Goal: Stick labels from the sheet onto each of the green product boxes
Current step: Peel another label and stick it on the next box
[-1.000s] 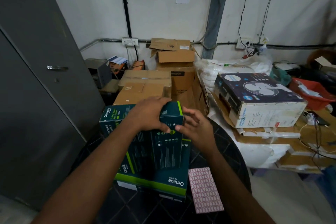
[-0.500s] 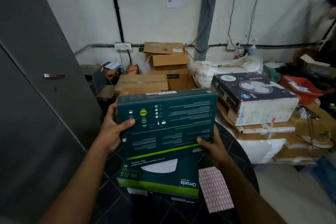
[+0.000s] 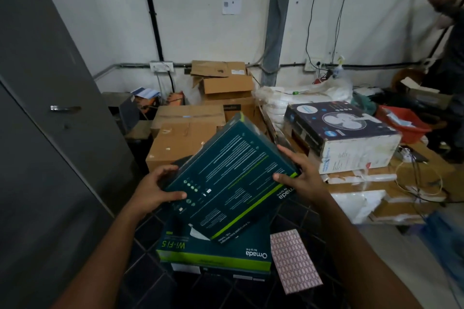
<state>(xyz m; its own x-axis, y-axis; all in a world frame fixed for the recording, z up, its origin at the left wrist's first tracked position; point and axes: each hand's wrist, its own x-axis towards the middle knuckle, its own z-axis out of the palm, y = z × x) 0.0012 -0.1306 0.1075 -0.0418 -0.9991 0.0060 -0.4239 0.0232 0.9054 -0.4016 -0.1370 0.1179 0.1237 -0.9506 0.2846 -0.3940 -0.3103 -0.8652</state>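
While gripping opposite edges, left hand [image 3: 153, 189] and right hand [image 3: 300, 178] clamped on green box [image 3: 226, 178], tilted, mid-frame. Lifted clear above second green box [image 3: 213, 253] lying flat at lower centre. Label sheet [image 3: 295, 259] just right of it, on dark table [image 3: 150, 281].

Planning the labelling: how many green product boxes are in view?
2, possibly more. One green box is held tilted in both hands; a second green box lies flat below it on the table. Another box edge beneath may be a third.
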